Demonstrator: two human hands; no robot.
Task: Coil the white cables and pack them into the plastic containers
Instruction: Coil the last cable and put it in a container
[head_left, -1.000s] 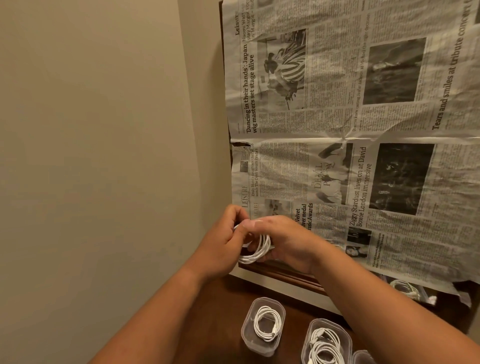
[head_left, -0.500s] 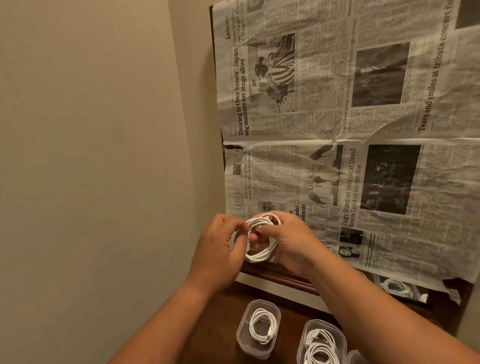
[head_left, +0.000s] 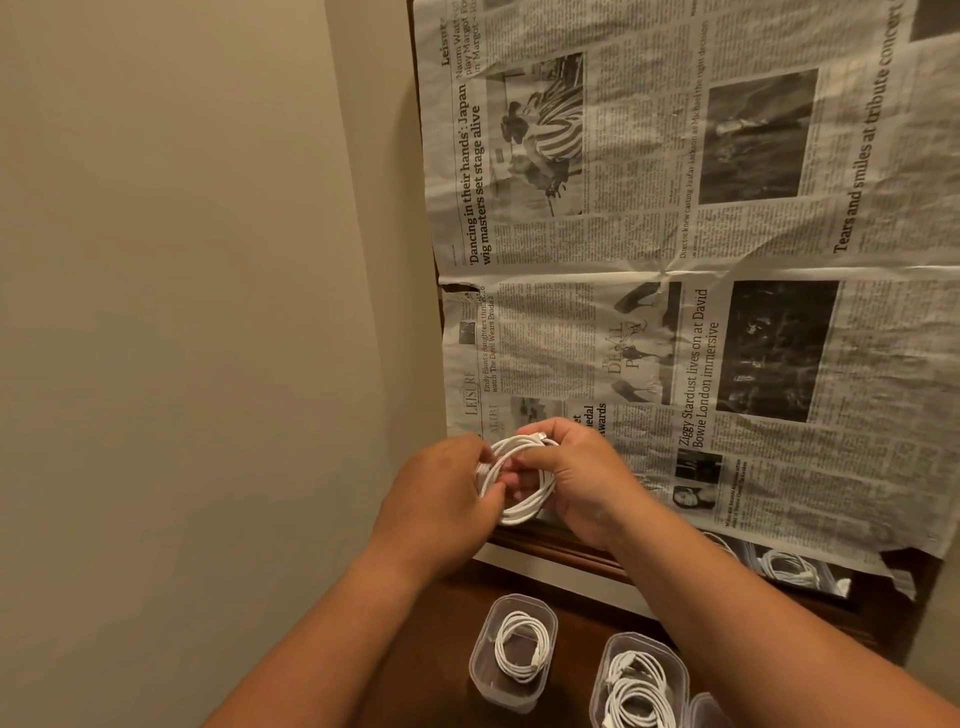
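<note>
I held the coiled white cable (head_left: 519, 480) up between both hands, above the dark wooden surface (head_left: 415, 649) and in front of the newspaper sheets (head_left: 675, 312) hanging beyond my knuckles. My left hand (head_left: 441, 499) pinched the near-left side of the loops, and my right hand (head_left: 582, 483) was closed round the far-right side with a plug end tucked under its fingertips at the top. Below my wrists stood a clear plastic container with one coiled cable inside (head_left: 514, 652), and just to the right of it a second clear container holding more coils (head_left: 641, 680). The likeliest trouble, I judged, was the coil springing open: the loops looked loose and unbound, so easing either pinch while lowering it could let turns slip out and spill over a container rim. A free plug end could also catch on the rim. The coil was an oval ring facing roughly towards me, its long axis running from the upper right, by my right fingertips, down to the lower left.
</note>
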